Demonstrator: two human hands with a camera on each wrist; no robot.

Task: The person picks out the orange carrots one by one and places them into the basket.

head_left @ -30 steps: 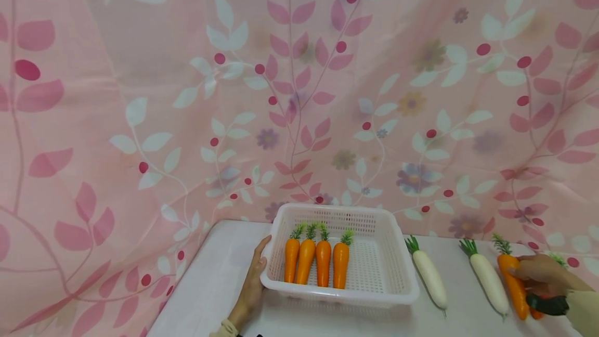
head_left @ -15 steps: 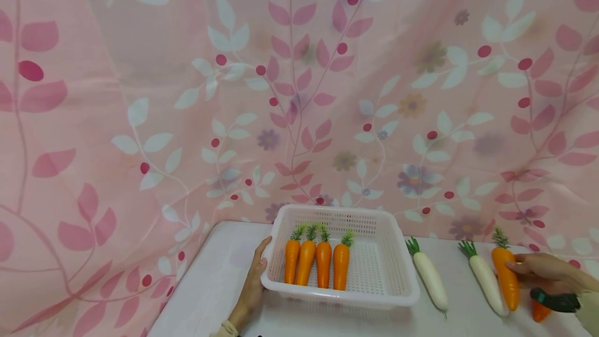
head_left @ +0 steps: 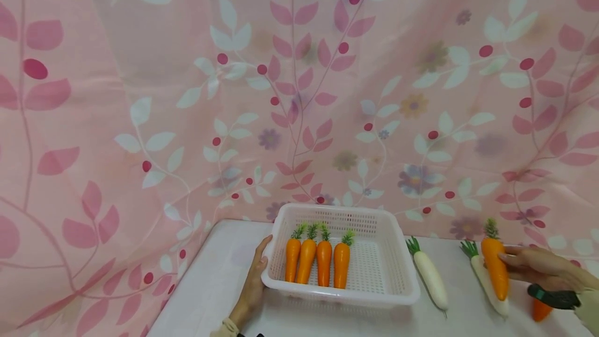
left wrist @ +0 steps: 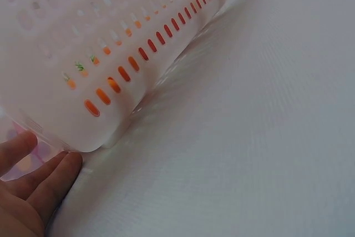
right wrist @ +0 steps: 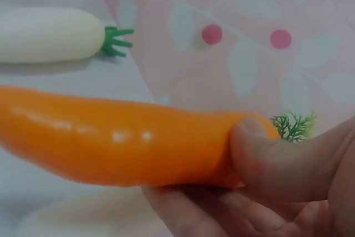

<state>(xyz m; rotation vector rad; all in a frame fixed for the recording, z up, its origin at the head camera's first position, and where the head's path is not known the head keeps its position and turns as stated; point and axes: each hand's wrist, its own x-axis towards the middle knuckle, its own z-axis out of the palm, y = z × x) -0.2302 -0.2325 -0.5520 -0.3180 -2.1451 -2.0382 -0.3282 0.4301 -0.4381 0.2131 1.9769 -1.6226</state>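
Carrot (head_left: 496, 270) farther left, tight in right hand (head_left: 532, 265); left hand (head_left: 253, 284) straight-fingered against basket (head_left: 343, 295)

Room in basket (head_left: 343, 295) right of carrots (head_left: 324, 264); two radishes (head_left: 430, 279), rim (head_left: 406, 255) bar low path from right.

Farther head view shares basket (head_left: 346, 296) with left wrist, carrot (head_left: 494, 267) with right.

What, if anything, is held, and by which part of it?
The right hand holds an orange tapered carrot by its thick end, below its green top. The left hand rests against the white perforated plastic basket.
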